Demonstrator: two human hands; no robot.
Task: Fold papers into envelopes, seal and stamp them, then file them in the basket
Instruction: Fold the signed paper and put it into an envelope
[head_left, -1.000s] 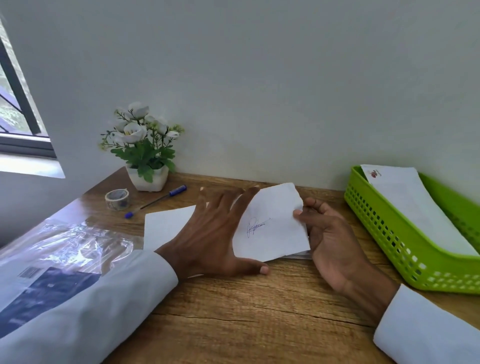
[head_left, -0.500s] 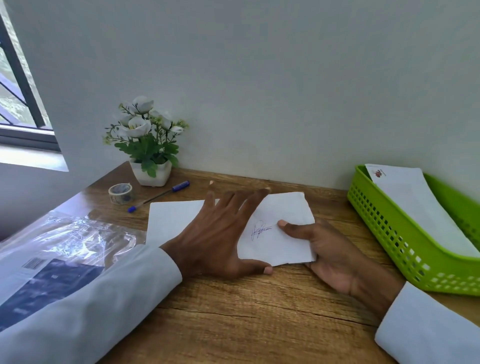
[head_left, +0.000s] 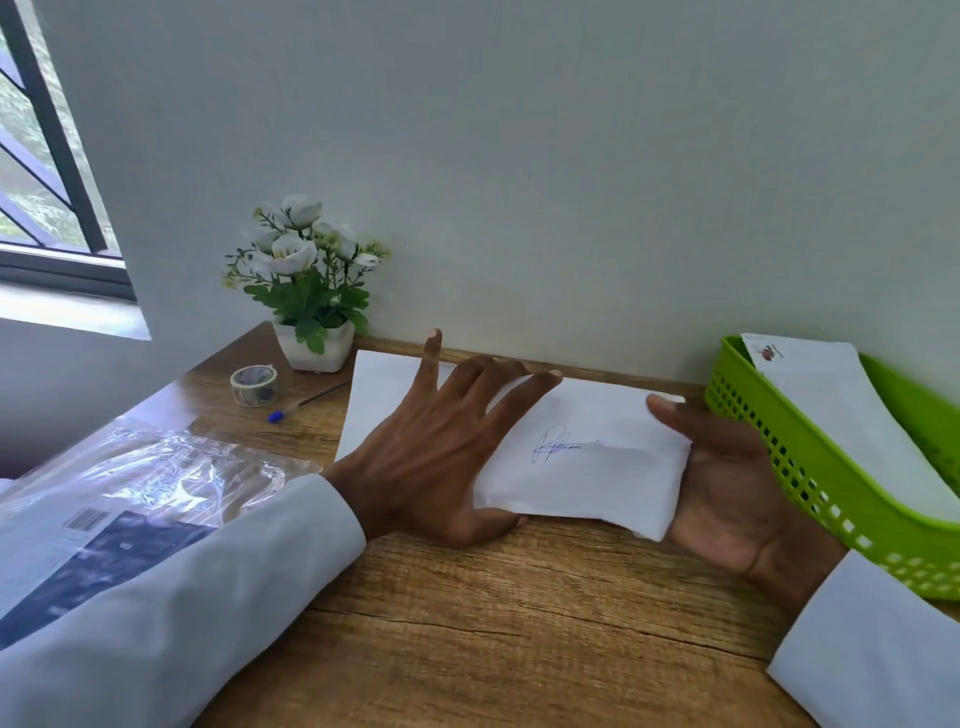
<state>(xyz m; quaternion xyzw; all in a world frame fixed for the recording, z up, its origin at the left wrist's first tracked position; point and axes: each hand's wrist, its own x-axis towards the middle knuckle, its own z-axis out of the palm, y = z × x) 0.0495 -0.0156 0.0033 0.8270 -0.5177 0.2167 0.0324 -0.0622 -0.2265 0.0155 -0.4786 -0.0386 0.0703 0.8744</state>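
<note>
A folded white paper (head_left: 597, 467) with a blue signature lies on the wooden desk (head_left: 519, 623). My left hand (head_left: 441, 447) presses flat on its left part, fingers spread and straight. My right hand (head_left: 727, 478) holds the paper's right edge, thumb on top and palm under the edge. More white paper or an envelope (head_left: 379, 400) lies beneath, sticking out at the left. A green basket (head_left: 810, 467) at the right holds a white envelope (head_left: 841, 415) with a red stamp mark.
A potted white-flower plant (head_left: 309, 291) stands by the wall. A tape roll (head_left: 254, 384) and a blue pen (head_left: 306, 402) lie left of the papers. A clear plastic packet (head_left: 130, 493) lies at the left edge. A window is at far left.
The raised right flap of the paper has been laid down flat. My right hand moved to the paper's right edge, and my left hand spread wider on it.
</note>
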